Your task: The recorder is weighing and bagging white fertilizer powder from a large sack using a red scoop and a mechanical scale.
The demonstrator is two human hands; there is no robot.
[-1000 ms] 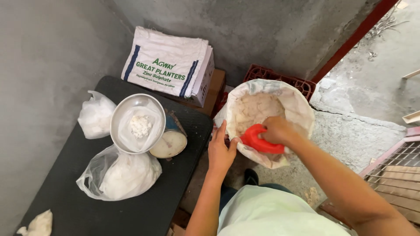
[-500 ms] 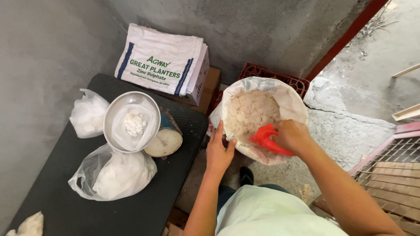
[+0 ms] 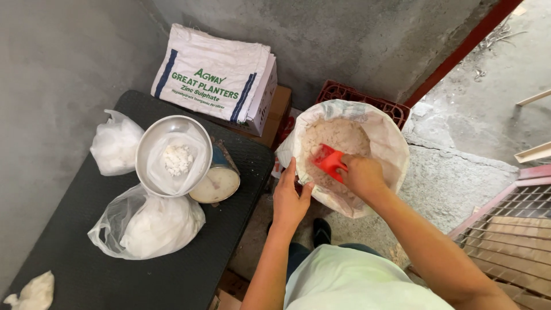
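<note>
My right hand grips a red scoop and holds it down in the pale powder inside an open white sack. My left hand holds the sack's near rim, fingers pressed on the rolled edge. On the black table to the left stands a round metal pan lined with a clear plastic bag that holds a small heap of white powder. The pan rests on a scale with a round dial.
Two clear bags of white powder lie on the table, one at the far left and one nearer. A stack of white woven sacks sits on a cardboard box against the wall. A red crate is behind the open sack.
The red scoop has moved from the sack's near right rim up and left, deeper into the powder. My left hand has stayed on the rim.
</note>
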